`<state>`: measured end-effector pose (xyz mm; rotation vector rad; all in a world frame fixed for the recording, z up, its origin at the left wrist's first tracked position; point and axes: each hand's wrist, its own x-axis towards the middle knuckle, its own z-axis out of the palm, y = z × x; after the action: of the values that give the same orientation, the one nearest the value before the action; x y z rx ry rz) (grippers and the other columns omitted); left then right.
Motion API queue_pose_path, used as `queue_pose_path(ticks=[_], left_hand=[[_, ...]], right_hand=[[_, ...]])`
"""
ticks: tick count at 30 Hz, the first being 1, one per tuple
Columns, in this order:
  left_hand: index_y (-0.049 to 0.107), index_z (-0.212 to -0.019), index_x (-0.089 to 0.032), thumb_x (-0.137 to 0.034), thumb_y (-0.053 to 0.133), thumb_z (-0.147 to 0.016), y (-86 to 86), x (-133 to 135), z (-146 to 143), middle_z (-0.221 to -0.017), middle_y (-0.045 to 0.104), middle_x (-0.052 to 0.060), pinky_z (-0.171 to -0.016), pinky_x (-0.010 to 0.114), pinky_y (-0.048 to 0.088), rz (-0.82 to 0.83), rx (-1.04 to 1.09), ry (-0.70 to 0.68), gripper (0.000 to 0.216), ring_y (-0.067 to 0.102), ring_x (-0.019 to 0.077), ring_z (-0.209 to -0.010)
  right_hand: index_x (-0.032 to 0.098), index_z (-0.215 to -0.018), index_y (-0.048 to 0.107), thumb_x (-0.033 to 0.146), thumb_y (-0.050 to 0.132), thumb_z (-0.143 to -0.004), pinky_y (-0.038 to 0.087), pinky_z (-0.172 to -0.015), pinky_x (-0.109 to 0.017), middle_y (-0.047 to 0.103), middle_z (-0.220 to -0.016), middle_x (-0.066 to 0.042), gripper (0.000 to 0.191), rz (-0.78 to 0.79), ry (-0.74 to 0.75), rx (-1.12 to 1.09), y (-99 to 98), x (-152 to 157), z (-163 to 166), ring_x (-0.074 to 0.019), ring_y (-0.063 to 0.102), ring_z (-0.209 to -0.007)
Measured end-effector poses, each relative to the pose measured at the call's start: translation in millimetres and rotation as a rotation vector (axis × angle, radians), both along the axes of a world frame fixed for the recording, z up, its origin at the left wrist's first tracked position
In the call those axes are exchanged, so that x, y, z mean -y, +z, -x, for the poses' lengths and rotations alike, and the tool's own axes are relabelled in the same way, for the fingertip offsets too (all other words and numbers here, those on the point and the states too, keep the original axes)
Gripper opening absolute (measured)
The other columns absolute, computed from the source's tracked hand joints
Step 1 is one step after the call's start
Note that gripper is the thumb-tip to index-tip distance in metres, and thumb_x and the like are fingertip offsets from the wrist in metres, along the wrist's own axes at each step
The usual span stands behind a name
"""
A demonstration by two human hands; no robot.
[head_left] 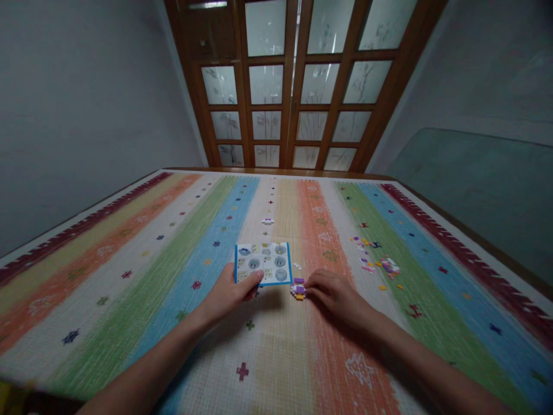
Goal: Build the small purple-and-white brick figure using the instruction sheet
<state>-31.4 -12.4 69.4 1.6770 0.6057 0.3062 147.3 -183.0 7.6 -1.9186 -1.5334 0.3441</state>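
My left hand (238,288) grips the lower left corner of a blue-edged instruction sheet (268,253), thumb on top. The sheet is tilted up towards me and shows several round pictures of building steps. Just right of its lower corner is a small brick build (298,288) in purple, white and orange. The curled fingers of my right hand (330,291) are pinched together at the right side of this build and touch it. Whether they also hold a tiny loose piece is hidden.
Loose small bricks (389,266) in orange, pink, white and purple lie scattered to the right. A few white pieces (297,266) lie beside the sheet, and a small white-purple piece (268,221) lies farther back. A striped cloth (276,357) covers the table. Wooden glazed doors (298,106) stand behind.
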Motion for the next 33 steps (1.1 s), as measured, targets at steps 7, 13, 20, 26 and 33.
queue_pose_path(ticks=[7,13,20,26,33], left_hand=[[0.046,-0.054,-0.017,-0.043,0.058,-0.07,-6.5,0.6,-1.4,-0.046,0.046,-0.003,-0.042,0.02,0.029,0.013,-0.001,-0.024,0.033,0.038,0.0079,-0.043],[0.047,-0.056,-0.016,-0.042,0.058,-0.071,-9.9,2.2,-2.5,-0.049,0.048,-0.002,-0.043,0.02,0.029,0.04,-0.028,-0.014,0.031,0.04,0.0083,-0.045],[0.048,-0.06,-0.016,-0.04,0.059,-0.071,-11.7,5.2,-4.5,-0.05,0.048,-0.001,-0.044,0.021,0.029,0.068,-0.037,-0.009,0.028,0.039,0.0089,-0.046],[0.047,-0.058,-0.017,-0.042,0.056,-0.071,-15.9,2.9,-7.1,-0.049,0.046,-0.002,-0.043,0.021,0.027,0.044,-0.03,-0.045,0.03,0.037,0.0085,-0.045],[0.046,-0.057,-0.017,-0.044,0.055,-0.069,-19.6,3.1,-7.6,-0.047,0.046,-0.002,-0.043,0.022,0.026,0.037,-0.044,-0.036,0.031,0.036,0.0087,-0.044]], right_hand=[[0.018,-0.083,0.066,0.019,0.049,-0.089,0.047,-0.071,-0.03,0.065,-0.082,-0.007,0.018,0.023,0.01,0.044,3.0,-0.4,-0.4,-0.0173,0.059,-0.078],[0.018,-0.086,0.067,0.019,0.049,-0.09,0.047,-0.073,-0.03,0.065,-0.085,-0.007,0.018,0.028,0.021,0.034,4.2,-0.2,2.4,-0.0177,0.059,-0.08],[0.017,-0.085,0.067,0.021,0.05,-0.089,0.047,-0.073,-0.031,0.064,-0.084,-0.008,0.018,0.015,-0.009,0.013,0.7,0.6,4.7,-0.0176,0.059,-0.08],[0.016,-0.083,0.067,0.017,0.051,-0.087,0.047,-0.072,-0.03,0.064,-0.082,-0.008,0.017,0.009,0.002,-0.015,1.2,0.0,4.6,-0.0176,0.059,-0.078],[0.015,-0.084,0.068,0.014,0.05,-0.086,0.046,-0.073,-0.029,0.063,-0.084,-0.008,0.018,0.03,0.017,0.012,0.8,0.9,5.1,-0.0176,0.058,-0.08]])
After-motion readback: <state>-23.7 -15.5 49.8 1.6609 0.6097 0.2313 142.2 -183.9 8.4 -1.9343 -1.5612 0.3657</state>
